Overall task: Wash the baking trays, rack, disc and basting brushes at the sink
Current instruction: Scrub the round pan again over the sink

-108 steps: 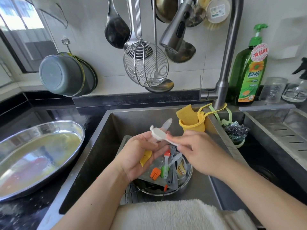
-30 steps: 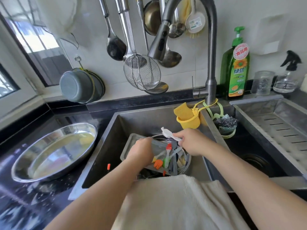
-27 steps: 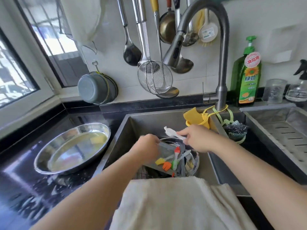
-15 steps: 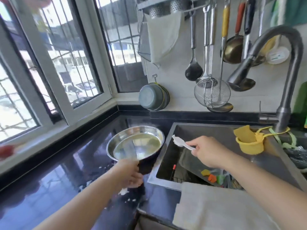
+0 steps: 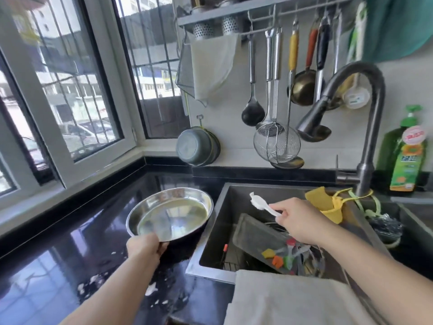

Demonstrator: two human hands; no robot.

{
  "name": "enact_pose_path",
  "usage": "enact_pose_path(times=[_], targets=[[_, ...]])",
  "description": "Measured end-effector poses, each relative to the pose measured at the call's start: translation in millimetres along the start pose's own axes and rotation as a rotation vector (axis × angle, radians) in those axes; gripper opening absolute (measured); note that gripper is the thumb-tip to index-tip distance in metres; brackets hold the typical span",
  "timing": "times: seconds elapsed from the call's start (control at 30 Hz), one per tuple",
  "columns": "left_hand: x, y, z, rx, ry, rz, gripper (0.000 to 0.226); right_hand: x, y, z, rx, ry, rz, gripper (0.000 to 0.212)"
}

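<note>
Round tray [image 5: 171,214]: one, shiny steel, shallow, on the black bench [image 5: 70,249] left of the sink [image 5: 210,231].
Left hand [image 5: 145,248]: fingers curled on its near rim.
Right hand [image 5: 298,221]: fingers pinching one white brush [image 5: 260,204] above the sink.
Dark tray [image 5: 253,235]: one, tilted in the sink.

A home kitchen: sink [image 5: 239,195], faucet [image 5: 372,127], hanging ladles [image 5: 253,109].

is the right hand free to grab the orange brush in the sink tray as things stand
Probably not yet: the right hand already pinches a white brush. The orange brush lies uncovered in the dark tray just below that hand, so the path looks free.
</note>
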State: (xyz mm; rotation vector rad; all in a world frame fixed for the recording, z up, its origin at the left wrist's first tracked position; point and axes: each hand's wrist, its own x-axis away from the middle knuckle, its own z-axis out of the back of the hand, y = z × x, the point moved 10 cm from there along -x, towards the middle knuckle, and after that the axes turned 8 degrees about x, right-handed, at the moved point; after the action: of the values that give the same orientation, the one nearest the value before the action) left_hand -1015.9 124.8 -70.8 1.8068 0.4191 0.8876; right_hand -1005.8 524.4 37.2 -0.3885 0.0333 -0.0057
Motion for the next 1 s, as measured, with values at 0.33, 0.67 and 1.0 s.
enact_pose_path(times=[0.33, 0.67, 1.0], targets=[[29, 75, -49, -0.328, -0.020, -0.272, 0.018, 5, 59, 21, -0.116, 0.049, -0.049, 0.041], [135, 108, -165, -0.712, -0.407, -0.700, 0.011, 29, 108, 69, -0.161, 0.154, -0.117, 0.034], [121, -25, -184, -0.525, -0.381, -0.509, 0.007, 22, 130, 18, -0.247, 0.127, -0.024, 0.044]])
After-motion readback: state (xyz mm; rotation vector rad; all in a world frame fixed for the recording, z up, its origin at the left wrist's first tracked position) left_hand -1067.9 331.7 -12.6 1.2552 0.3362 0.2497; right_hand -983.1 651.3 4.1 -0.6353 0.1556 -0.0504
